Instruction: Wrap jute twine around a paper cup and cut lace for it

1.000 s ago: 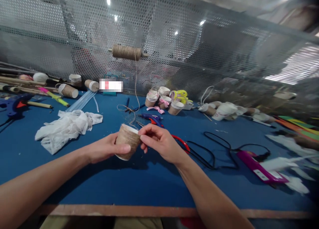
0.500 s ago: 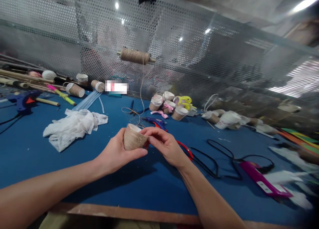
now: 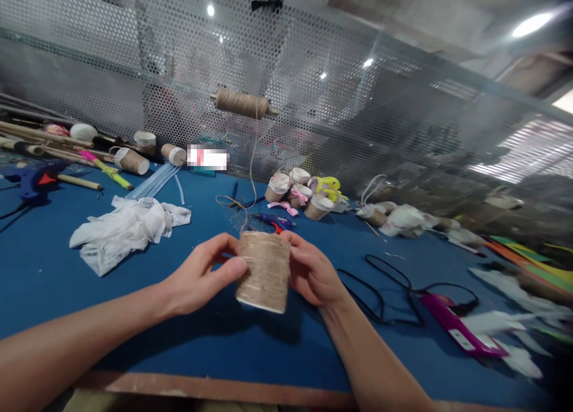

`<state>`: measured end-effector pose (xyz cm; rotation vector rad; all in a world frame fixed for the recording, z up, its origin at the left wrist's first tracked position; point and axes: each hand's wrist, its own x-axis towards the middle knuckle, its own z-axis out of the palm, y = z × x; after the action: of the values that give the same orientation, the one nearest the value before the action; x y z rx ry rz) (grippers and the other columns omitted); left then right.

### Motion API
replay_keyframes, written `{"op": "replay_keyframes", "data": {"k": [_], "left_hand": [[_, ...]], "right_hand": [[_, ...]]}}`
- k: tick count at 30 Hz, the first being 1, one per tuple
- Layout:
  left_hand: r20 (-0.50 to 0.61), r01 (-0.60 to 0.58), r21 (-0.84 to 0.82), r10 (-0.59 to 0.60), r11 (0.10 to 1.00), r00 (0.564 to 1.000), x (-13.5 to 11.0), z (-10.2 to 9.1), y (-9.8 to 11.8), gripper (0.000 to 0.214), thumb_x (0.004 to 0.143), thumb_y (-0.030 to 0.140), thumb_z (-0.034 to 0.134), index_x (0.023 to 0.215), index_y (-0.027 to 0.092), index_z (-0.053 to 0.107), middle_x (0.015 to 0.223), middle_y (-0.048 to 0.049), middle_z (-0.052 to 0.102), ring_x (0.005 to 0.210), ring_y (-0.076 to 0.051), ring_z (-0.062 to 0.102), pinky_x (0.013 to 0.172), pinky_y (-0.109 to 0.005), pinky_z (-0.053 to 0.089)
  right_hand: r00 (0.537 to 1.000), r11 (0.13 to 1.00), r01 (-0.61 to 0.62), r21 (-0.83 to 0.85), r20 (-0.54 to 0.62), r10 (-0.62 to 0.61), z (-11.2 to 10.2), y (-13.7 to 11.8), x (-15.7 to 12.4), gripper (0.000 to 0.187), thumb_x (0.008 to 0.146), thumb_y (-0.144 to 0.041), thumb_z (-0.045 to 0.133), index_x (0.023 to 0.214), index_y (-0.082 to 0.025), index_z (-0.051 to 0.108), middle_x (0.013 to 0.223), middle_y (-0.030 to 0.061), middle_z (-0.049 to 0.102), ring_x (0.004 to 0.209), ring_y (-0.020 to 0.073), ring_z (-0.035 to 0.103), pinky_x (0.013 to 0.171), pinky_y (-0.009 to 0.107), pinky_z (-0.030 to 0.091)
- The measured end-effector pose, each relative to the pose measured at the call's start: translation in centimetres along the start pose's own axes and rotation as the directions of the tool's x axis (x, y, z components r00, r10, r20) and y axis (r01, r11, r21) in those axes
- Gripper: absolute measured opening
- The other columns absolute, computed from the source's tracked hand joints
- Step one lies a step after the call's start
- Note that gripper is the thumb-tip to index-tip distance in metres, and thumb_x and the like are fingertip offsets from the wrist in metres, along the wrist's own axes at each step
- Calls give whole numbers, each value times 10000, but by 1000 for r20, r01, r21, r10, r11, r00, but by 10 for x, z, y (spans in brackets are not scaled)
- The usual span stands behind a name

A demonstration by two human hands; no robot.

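A paper cup wrapped in brown twine (image 3: 264, 270) is held upright above the blue table (image 3: 179, 334), between both my hands. My left hand (image 3: 201, 277) grips its left side with thumb and fingers. My right hand (image 3: 312, 271) holds its right side. A strand of twine runs up from the cup to a twine spool (image 3: 242, 103) hanging on the perforated metal screen.
A crumpled white plastic bag (image 3: 123, 230) lies to the left. A blue glue gun (image 3: 31, 182), sticks and wrapped cups sit at the far left. Finished cups with ribbons (image 3: 304, 191) stand behind. Black cable (image 3: 385, 280) and a purple tool (image 3: 454, 322) lie to the right.
The cup was tilted on its side with its rim towards me; now it stands upright and closer, with both hands on its sides.
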<state>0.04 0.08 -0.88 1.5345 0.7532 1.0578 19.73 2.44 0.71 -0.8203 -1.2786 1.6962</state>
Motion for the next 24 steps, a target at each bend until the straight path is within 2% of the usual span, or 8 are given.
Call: {"op": "replay_keyframes", "data": {"k": [3, 5, 7, 10, 13, 17, 20, 24], "left_hand": [[-65, -62, 59, 66, 996, 996, 4, -7, 4, 253, 792, 383, 534, 905, 156, 534, 920, -54, 576, 863, -180, 542, 789, -318, 432], [-13, -104, 44, 105, 994, 994, 5, -11, 7, 229, 786, 328, 560, 946, 164, 564, 970, -58, 590, 915, -184, 540, 828, -321, 419], [62, -118, -4, 118, 993, 991, 5, -12, 9, 196, 778, 309, 580, 911, 166, 599, 952, -54, 615, 929, -189, 548, 847, -326, 415], [132, -68, -67, 76, 995, 988, 3, -12, 13, 173, 736, 306, 634, 827, 158, 625, 886, -50, 638, 902, -197, 566, 836, -332, 433], [203, 3, -83, 14, 997, 979, 1, -11, 16, 179, 698, 281, 669, 824, 158, 639, 869, -45, 646, 860, -188, 571, 810, -320, 452], [257, 68, -79, -46, 995, 965, -1, -11, 21, 162, 734, 307, 620, 790, 159, 653, 798, -27, 630, 761, -160, 545, 737, -279, 454], [269, 64, -50, -48, 997, 962, -1, -11, 22, 226, 786, 333, 542, 695, 145, 629, 683, -9, 559, 672, -136, 484, 665, -252, 427], [288, 45, -7, -41, 999, 957, -1, -12, 22, 265, 819, 303, 483, 640, 140, 591, 629, 6, 482, 620, -117, 412, 610, -231, 383]], "right_hand": [[1000, 999, -22, 34, -7, 22, 2, -1, 0, 179, 611, -295, 647, 634, -178, 513, 639, -18, 474, 567, 110, 437, 538, 231, 371], [999, 999, -28, 42, 35, 27, 3, 0, 0, 167, 614, -289, 631, 612, -174, 509, 647, -13, 478, 589, 116, 441, 552, 233, 363], [996, 999, -28, 30, 80, 26, 4, 2, 1, 161, 630, -297, 612, 610, -174, 511, 645, -9, 474, 603, 123, 441, 557, 236, 356], [994, 1000, -16, 3, 109, 15, 5, 5, 1, 135, 647, -282, 584, 616, -177, 504, 661, -8, 476, 607, 125, 440, 562, 242, 348], [990, 1000, 10, -1, 138, -10, 4, 6, 3, 104, 642, -256, 556, 609, -180, 492, 655, -11, 467, 599, 124, 429, 565, 247, 341], [987, 1000, 20, -1, 162, -20, 3, 8, 4, 105, 632, -259, 533, 583, -188, 473, 611, -16, 436, 586, 132, 410, 568, 261, 338], [984, 1000, 16, 4, 176, -17, 2, 10, 5, 98, 641, -258, 531, 592, -186, 488, 624, -10, 455, 597, 134, 419, 573, 264, 338], [980, 1000, -1, 30, 198, -5, 1, 11, 5, 82, 648, -239, 534, 600, -177, 512, 627, -15, 470, 597, 124, 432, 572, 251, 336]]}}
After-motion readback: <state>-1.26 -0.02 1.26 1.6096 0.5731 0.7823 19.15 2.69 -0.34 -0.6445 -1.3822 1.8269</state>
